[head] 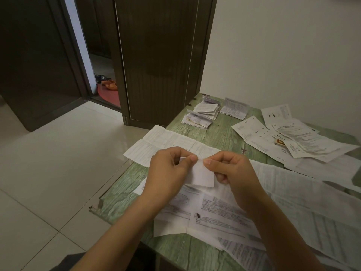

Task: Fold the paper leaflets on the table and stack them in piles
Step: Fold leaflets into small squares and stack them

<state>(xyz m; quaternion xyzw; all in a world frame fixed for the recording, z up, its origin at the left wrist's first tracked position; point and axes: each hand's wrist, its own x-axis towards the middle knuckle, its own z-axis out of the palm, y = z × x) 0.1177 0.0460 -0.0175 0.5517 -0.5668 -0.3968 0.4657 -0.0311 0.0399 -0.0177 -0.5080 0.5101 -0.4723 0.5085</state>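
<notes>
"Above the green table [220, 132], what are the 2 hands doing?"

"They are up in the air, close together. The left hand [170, 169] pinches the top left corner of a small folded leaflet [201, 174] with its thumb and first finger. The right hand [232, 169] pinches the top right corner the same way. The other fingers are curled in."

"Is it touching the table?"

"No. It hangs between the hands, over a big open sheet [214, 212] with print on it."

"Where are the folded ones?"

"At the far end of the table, near the dark door [156, 65]. I see 3 little piles of folded leaflets [197, 119] side by side, but I cannot tell how many are in each."

"And the open ones?"

"1 long sheet [166, 141] lies behind the hands and sticks out over the table's left edge. A messy heap [293, 137] lies on the right, by the wall."
</notes>
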